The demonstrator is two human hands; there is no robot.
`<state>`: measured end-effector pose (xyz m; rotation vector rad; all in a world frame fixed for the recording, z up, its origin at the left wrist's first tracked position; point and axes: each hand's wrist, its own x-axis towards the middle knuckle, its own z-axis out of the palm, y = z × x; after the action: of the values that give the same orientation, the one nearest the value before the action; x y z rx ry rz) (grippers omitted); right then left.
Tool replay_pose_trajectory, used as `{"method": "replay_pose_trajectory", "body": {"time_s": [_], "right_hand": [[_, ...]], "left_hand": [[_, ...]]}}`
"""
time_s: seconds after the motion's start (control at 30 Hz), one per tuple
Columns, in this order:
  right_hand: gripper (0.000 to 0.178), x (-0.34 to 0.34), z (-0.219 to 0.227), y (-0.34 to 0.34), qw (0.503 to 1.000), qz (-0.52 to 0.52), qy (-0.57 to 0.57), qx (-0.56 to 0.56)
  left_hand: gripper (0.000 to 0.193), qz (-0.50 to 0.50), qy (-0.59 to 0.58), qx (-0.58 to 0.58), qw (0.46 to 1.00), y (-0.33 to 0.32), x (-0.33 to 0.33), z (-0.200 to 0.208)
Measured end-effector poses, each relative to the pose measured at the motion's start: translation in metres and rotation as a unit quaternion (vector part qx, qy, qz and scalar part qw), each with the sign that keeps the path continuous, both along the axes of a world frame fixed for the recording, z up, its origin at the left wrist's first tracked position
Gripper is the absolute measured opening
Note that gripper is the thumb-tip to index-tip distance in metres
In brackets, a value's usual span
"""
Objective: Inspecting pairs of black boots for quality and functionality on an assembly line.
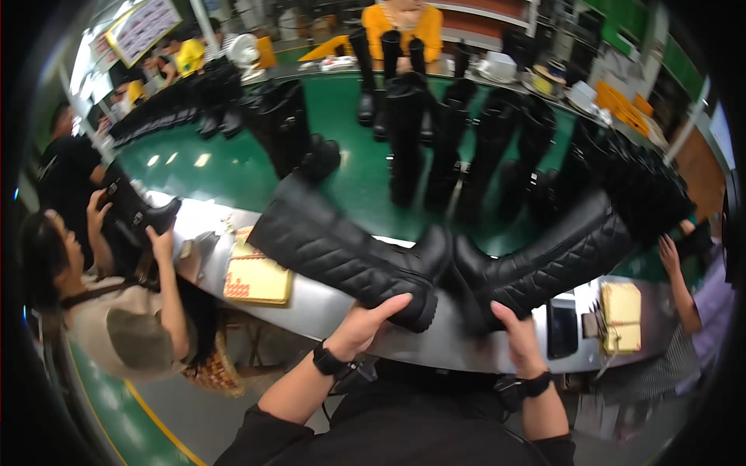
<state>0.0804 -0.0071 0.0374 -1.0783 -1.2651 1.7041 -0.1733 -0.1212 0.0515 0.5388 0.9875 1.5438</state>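
Two tall black boots with quilted shafts are held up over the steel edge of the bench, their toes close together in the middle. My left hand (364,329) is closed round the heel and sole of the left boot (334,239), its thumb on the heel's side. That boot's shaft tilts up to the left. The heel of the right boot (556,255) sits in the grip of my right hand (518,335), with its shaft slanting up to the right. Both boots are clear of the steel ledge (322,309). The fingers under the soles are mostly hidden.
Many black boots (408,140) stand across the green tabletop (342,109). Yellow pads (260,272) and a dark phone (562,326) lie on the ledge. People work on both sides; the one at left holds a black boot (132,206). Another person (404,27) stands opposite.
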Motion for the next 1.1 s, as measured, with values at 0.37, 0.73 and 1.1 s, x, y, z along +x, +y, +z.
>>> {"method": "replay_pose_trajectory", "body": {"time_s": [0.37,0.73,1.1], "right_hand": [[0.041,-0.031,0.007,-0.023,0.943,-0.006,0.311,-0.121],[0.043,-0.024,0.007,-0.020,0.949,0.080,0.299,-0.065],[0.034,-0.013,0.018,-0.012,0.962,0.030,0.270,-0.005]], "left_hand": [[0.050,-0.083,-0.135,0.007,0.987,0.006,0.024,0.012],[0.041,-0.096,-0.153,0.057,0.982,0.011,0.029,0.004],[0.042,-0.094,-0.069,0.042,0.992,0.020,0.032,0.005]]}}
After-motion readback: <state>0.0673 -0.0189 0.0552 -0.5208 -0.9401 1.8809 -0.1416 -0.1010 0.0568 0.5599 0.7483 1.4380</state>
